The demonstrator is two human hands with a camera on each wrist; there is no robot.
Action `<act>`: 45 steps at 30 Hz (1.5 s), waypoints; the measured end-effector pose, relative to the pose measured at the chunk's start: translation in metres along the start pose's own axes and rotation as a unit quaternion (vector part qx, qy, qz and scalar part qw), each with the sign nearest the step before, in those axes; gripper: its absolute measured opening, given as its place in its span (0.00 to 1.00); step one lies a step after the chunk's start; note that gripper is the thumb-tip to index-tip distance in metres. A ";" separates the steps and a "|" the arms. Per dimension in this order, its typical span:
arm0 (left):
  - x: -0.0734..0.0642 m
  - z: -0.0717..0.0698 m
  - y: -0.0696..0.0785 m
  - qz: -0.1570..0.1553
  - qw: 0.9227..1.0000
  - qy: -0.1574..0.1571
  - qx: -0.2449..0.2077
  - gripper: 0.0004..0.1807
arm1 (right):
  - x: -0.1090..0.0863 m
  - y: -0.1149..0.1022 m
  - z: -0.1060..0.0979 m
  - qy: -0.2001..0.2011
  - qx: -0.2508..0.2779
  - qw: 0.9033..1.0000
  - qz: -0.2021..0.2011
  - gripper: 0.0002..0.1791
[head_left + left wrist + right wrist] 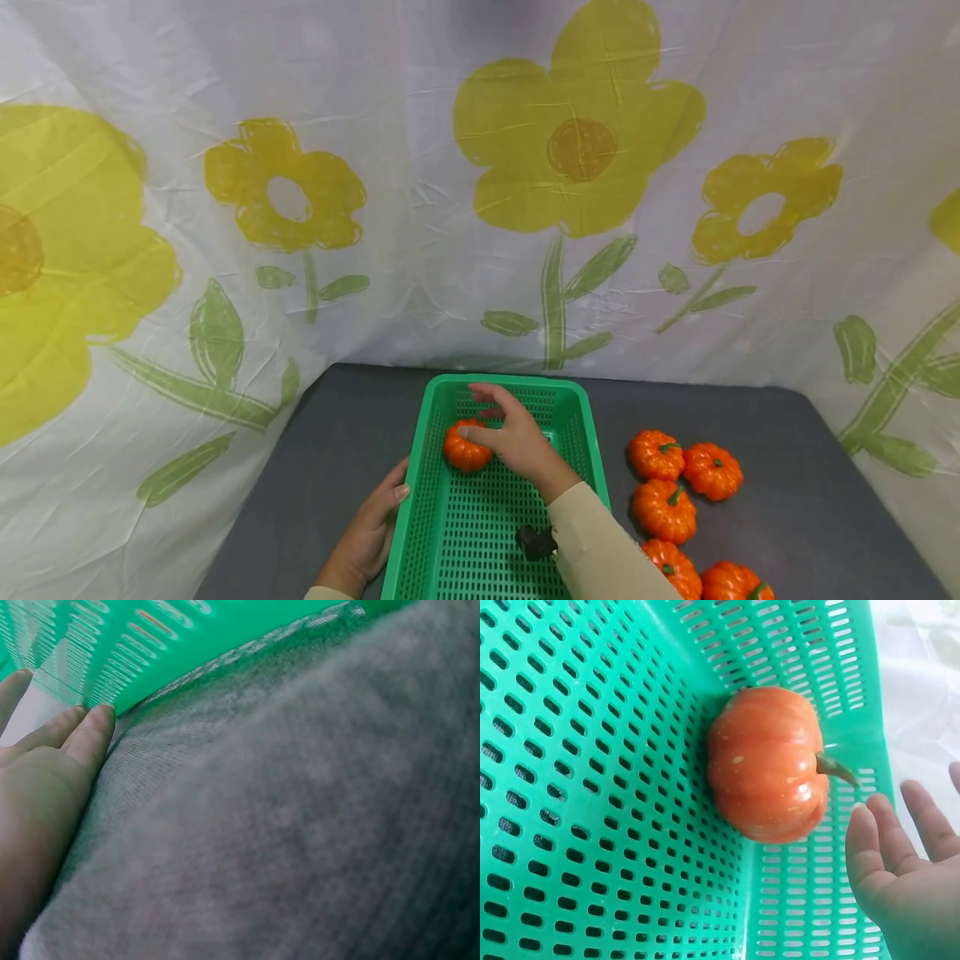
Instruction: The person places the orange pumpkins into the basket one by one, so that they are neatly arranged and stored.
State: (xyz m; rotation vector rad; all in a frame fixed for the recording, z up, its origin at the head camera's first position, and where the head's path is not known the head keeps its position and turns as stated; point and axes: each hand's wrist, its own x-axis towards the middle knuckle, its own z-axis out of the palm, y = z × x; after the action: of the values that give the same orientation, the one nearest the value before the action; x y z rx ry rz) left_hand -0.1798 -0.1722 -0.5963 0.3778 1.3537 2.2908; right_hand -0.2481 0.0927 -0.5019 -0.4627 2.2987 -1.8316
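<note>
One small orange pumpkin (467,448) with a green stem sits inside the green plastic basket (414,483), against its far left part. My right hand (513,433) is over the basket beside that pumpkin, thumb and fingers spread. In the right wrist view, a gap shows between the fingers and the pumpkin (765,765), so the hand holds nothing. Outside the basket's left wall, my left hand (371,527) rests with its fingers fairly straight along the side. The left wrist view shows these fingertips (97,724) at the slotted green wall.
Several more orange pumpkins (664,510) lie on the dark grey table (795,500) to the right of the basket. A small black device (536,543) is at the right wrist. Behind the table hangs a white flower-printed cloth (420,275).
</note>
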 end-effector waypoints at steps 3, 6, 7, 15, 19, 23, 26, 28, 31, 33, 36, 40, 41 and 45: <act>0.000 0.000 -0.001 0.000 1.000 0.000 -0.005 0.37 | -0.001 -0.003 -0.001 -0.003 0.000 1.000 -0.005 0.37; 0.001 0.000 -0.001 0.000 1.000 -0.003 -0.007 0.37 | -0.003 -0.007 -0.002 -0.003 0.002 1.000 -0.011 0.36; 0.001 0.000 -0.001 0.001 1.000 -0.004 -0.006 0.37 | -0.003 -0.008 -0.002 -0.001 0.002 1.000 -0.013 0.36; 0.001 -0.003 0.000 0.013 1.000 -0.016 -0.004 0.37 | -0.005 -0.021 -0.006 0.007 0.011 0.999 -0.030 0.37; 0.001 -0.003 -0.001 0.014 1.000 -0.018 -0.012 0.36 | -0.009 -0.030 -0.013 0.018 0.023 0.999 -0.032 0.37; 0.001 -0.002 0.000 0.008 1.000 -0.006 -0.004 0.38 | -0.013 -0.037 -0.022 0.031 0.043 0.998 -0.041 0.37; 0.001 -0.002 0.001 0.006 1.000 -0.003 -0.002 0.38 | -0.017 -0.040 -0.031 0.046 0.056 0.996 -0.054 0.37; 0.001 -0.002 0.001 0.008 1.000 -0.004 -0.003 0.37 | -0.020 -0.042 -0.036 0.060 0.061 0.995 -0.059 0.36; 0.000 -0.003 0.000 0.011 1.000 -0.006 -0.005 0.35 | -0.024 -0.044 -0.043 0.073 0.066 0.993 -0.062 0.36; -0.001 -0.005 -0.001 0.015 1.000 -0.007 -0.005 0.34 | -0.026 -0.045 -0.046 0.074 0.070 0.993 -0.060 0.37; -0.002 -0.006 -0.003 0.022 1.000 -0.015 -0.010 0.32 | -0.029 -0.045 -0.050 0.072 0.072 0.993 -0.056 0.37; -0.001 -0.006 -0.004 0.027 0.999 -0.029 -0.020 0.31 | -0.036 -0.047 -0.056 0.080 0.064 0.993 -0.057 0.37; -0.001 -0.006 -0.004 0.028 0.999 -0.031 -0.021 0.30 | -0.038 -0.048 -0.058 0.084 0.060 0.993 -0.057 0.37; -0.001 -0.004 -0.004 0.031 0.998 -0.039 -0.025 0.30 | -0.046 -0.050 -0.068 0.100 0.046 0.992 -0.064 0.37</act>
State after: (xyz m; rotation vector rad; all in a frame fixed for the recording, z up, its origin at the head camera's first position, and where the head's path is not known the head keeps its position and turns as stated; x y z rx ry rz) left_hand -0.1803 -0.1740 -0.6023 0.4935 1.2617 2.3306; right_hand -0.2198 0.1607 -0.4399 -0.4395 2.3451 -2.1257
